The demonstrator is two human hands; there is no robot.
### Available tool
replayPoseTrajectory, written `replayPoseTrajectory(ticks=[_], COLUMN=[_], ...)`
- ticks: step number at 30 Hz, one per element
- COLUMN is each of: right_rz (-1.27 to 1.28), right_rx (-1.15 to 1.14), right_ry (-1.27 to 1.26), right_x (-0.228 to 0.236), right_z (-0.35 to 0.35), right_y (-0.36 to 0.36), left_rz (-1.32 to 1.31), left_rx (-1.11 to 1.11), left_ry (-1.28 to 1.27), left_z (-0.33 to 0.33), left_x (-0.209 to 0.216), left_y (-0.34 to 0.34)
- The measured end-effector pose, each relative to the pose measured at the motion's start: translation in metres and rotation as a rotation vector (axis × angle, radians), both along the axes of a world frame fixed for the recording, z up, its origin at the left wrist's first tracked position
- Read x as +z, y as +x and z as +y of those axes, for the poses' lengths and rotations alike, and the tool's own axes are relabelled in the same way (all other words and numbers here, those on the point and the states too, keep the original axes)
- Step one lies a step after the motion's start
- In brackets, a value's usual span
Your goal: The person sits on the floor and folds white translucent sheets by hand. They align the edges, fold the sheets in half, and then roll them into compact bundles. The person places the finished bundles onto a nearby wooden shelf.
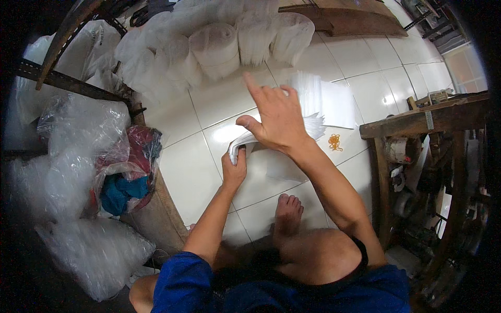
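Observation:
My left hand grips the curled near-left end of a bundle of thin white sheets. The bundle is bent over at that end and fans out on its right side. Above its middle is my right hand, open with the thumb and index finger spread apart; it hides much of the bundle. Whether the right palm touches the sheets cannot be made out. Just beyond, a stack of flat white sheets lies on the tiles. To the right of the bundle sits a small heap of orange-yellow rubber bands.
Several upright rolled white bundles stand at the back on the tiled floor. Clear plastic bags pile up at left, near blue cloth. A wooden bench flanks the right side. Brown boards lie at the far end.

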State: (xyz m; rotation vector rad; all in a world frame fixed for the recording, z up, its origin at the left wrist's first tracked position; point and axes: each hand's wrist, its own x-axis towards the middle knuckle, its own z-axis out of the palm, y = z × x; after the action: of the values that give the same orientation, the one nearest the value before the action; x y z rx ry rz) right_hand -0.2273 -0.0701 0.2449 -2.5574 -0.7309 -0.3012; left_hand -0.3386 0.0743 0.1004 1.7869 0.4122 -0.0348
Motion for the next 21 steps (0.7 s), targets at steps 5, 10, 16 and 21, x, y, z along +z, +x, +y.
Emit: replayPoseTrajectory(ticks=[5, 10, 16, 21], right_rz=[0.278, 0.255, 0.341, 0.419], right_rx=[0.053, 0.152, 0.106, 0.111], right_ry=[-0.337, -0.053, -0.216, -0.243], right_x=[-0.039, 0.004, -0.049, -0.042], right_z=[0.005, -0.024, -0.041, -0.037], right_y=[0.002, -0.012, -0.012, -0.008], left_rz=[-0.134, -0.078, -0.079, -0.198], left_rx=[0.042, -0.003, -0.075, -0.19], left_ry=[0.077, 0.144, 0.077, -0.015], left_z=[0.002, 0.01, 0.018, 0.035], left_x=[-0.005, 0.006, 0.0, -0.007], left_y=[0.013, 0.014, 0.021, 0.026])
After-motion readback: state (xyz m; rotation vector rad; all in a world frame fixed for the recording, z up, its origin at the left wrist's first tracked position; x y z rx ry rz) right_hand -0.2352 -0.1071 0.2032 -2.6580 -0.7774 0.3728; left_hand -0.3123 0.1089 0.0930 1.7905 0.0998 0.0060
